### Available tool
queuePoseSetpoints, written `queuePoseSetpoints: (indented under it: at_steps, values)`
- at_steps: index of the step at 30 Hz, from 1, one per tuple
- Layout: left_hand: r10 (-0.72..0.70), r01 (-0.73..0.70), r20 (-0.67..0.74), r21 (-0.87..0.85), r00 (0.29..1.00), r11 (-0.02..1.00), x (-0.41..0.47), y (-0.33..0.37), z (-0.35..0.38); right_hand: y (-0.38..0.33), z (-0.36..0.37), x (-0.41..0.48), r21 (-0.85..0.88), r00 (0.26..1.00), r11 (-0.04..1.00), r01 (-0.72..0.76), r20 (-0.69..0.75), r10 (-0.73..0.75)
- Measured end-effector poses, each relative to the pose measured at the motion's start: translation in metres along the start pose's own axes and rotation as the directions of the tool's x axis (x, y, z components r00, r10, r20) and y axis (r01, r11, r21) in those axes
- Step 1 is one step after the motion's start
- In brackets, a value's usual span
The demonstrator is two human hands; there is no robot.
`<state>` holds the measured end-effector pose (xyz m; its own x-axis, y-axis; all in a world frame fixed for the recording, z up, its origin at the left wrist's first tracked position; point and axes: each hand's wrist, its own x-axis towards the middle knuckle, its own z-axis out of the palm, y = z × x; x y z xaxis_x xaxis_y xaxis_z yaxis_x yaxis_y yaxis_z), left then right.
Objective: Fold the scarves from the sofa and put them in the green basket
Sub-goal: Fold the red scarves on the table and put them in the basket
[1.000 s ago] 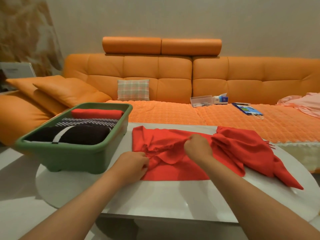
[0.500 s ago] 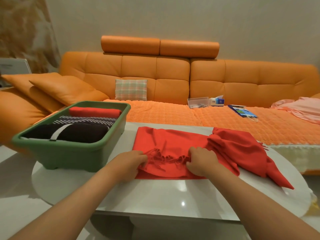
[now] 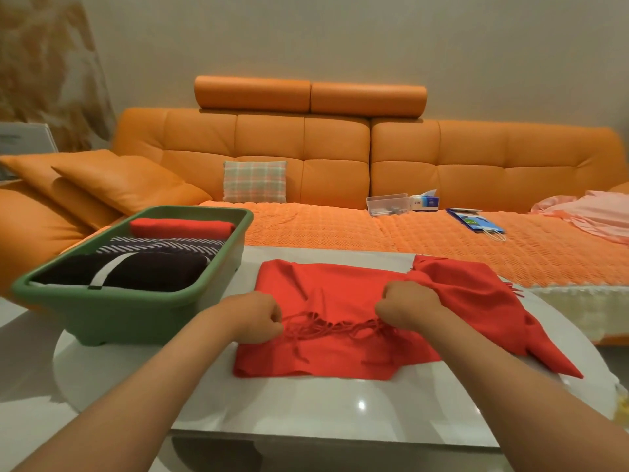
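A red fringed scarf [image 3: 326, 291] lies partly folded on the white table [image 3: 306, 407], its loose end bunched to the right. My left hand [image 3: 253, 316] and my right hand [image 3: 406, 304] each pinch the fringed edge, stretched between them over the folded layer. To the left stands the green basket [image 3: 112, 313], which holds a folded red scarf [image 3: 182, 227], a striped scarf [image 3: 163, 246] and a dark scarf [image 3: 136, 272] with a white band.
The orange sofa [image 3: 340, 165] runs behind the table, with a plaid cushion [image 3: 255, 181], a clear box [image 3: 386, 203], a tissue pack [image 3: 425, 200], a blue bag [image 3: 474, 223] and pink cloth [image 3: 592, 212] at the far right.
Both hands have pulled the scarf's fringed edge toward me over the lower layer, and have spread further apart along it.
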<state>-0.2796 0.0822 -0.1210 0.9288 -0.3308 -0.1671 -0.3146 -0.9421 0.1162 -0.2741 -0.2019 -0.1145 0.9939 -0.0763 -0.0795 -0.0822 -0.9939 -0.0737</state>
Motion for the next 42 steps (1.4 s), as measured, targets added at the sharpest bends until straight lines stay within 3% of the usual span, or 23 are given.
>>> queuePoseSetpoints:
  at_steps: [3, 5, 9, 13, 19, 23, 26, 31, 34, 36, 39, 40, 42]
  values:
    - [0.067, -0.077, -0.189, -0.046, 0.98, 0.996, 0.022, 0.014, -0.003, 0.003, -0.004, 0.024, 0.165, 0.969, 0.982, 0.094, -0.241, -0.053]
    - [0.075, -0.112, -0.26, -0.128, 0.963, 0.986, 0.041, 0.025, -0.009, 0.011, -0.002, 0.045, 0.208, 0.953, 0.969, 0.132, -0.295, -0.067]
    - [0.076, -0.161, -0.337, -0.231, 0.938, 0.96, 0.092, 0.045, -0.011, 0.031, 0.0, 0.089, 0.23, 0.954, 0.959, 0.168, -0.281, -0.1]
    - [0.111, -0.197, -0.362, -0.208, 0.926, 0.958, 0.151, 0.063, -0.003, 0.042, 0.009, 0.127, 0.206, 0.977, 0.966, 0.156, -0.175, -0.12]
    - [0.178, -0.21, -0.311, -0.073, 0.934, 0.975, 0.215, 0.076, 0.023, 0.058, 0.033, 0.153, -0.174, 0.978, 0.975, 0.14, -0.129, -0.163]
    - [0.226, -0.247, -0.264, -0.047, 0.938, 0.968, 0.232, 0.077, 0.034, 0.066, 0.032, 0.152, -0.154, 0.951, 0.965, 0.212, -0.195, -0.24]
    - [0.222, -0.249, -0.229, -0.094, 0.948, 0.964, 0.237, 0.077, 0.037, 0.08, 0.023, 0.144, -0.326, 0.977, 0.938, 0.114, -0.134, -0.165]
    - [0.156, -0.17, -0.226, -0.044, 0.962, 0.984, 0.232, 0.084, 0.038, 0.12, 0.01, 0.127, -0.456, 0.951, 0.877, -0.153, -0.311, 0.004]
    - [0.116, -0.111, -0.263, 0.034, 0.958, 0.993, 0.23, 0.101, 0.036, 0.132, 0.015, 0.121, -0.546, 0.958, 0.806, -0.228, -0.274, 0.085]
    - [0.123, -0.105, -0.299, 0.076, 0.946, 0.992, 0.23, 0.11, 0.036, 0.136, 0.019, 0.124, -0.518, 0.966, 0.837, -0.174, -0.253, 0.044]
    - [0.149, -0.161, -0.335, -0.008, 0.93, 0.987, 0.233, 0.115, 0.035, 0.131, 0.02, 0.133, -0.245, 0.965, 0.964, 0.097, -0.213, -0.152]
    - [0.165, -0.194, -0.347, -0.05, 0.923, 0.98, 0.233, 0.116, 0.034, 0.127, 0.021, 0.136, -0.164, 0.97, 0.976, 0.141, -0.173, -0.169]
    - [0.221, -0.272, -0.381, -0.087, 0.898, 0.958, 0.231, 0.116, 0.03, 0.121, 0.021, 0.139, -0.162, 0.98, 0.976, 0.146, -0.107, -0.165]
